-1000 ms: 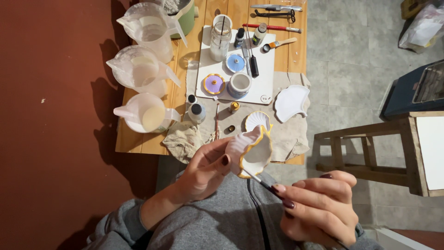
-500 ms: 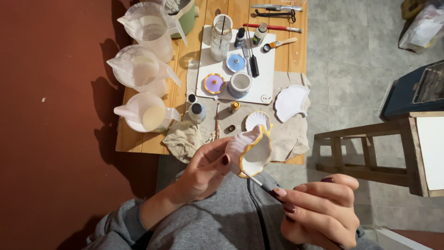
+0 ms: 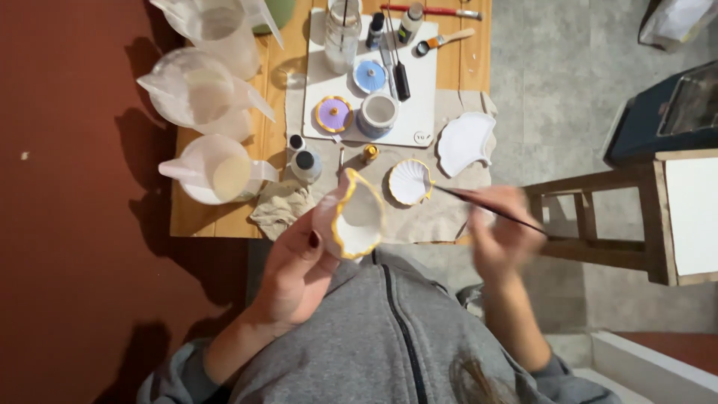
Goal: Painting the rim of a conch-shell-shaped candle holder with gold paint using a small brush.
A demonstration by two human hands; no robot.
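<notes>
My left hand (image 3: pixel 299 273) holds a small shell-shaped dish (image 3: pixel 357 217) up over my lap, just in front of the near edge of the tabletop (image 3: pixel 456 67). The dish is white and smooth inside, fluted like a scallop, with a yellow-gold band along its wavy rim. My left fingers are curled around its back and my thumb lies along its left edge, so that hand is closed on it.

My right hand (image 3: pixel 505 232) is blurred with motion, out to the right past the tabletop's corner. It pinches a thin, dark-handled brush (image 3: pixel 486 209), whose fine tip points left toward a second shell dish (image 3: pixel 410 182). That one lies on a creased beige cloth (image 3: pixel 449 213); it is also white and ribbed with a gold rim. I cannot tell whether the tip touches it.

Farther right on the cloth lies a plain white shell dish (image 3: pixel 465 142) with no colour on its rim. A crumpled rag (image 3: pixel 280 209) sits at the cloth's left end. Behind them, on a white rectangular board (image 3: pixel 422 105), stand a round purple lid with a gold edge (image 3: pixel 333 114), a pale blue lid (image 3: pixel 369 76) and a small blue pot (image 3: pixel 378 114). Three translucent plastic measuring jugs (image 3: pixel 213 168) line the left side of the slatted wooden tabletop.
</notes>
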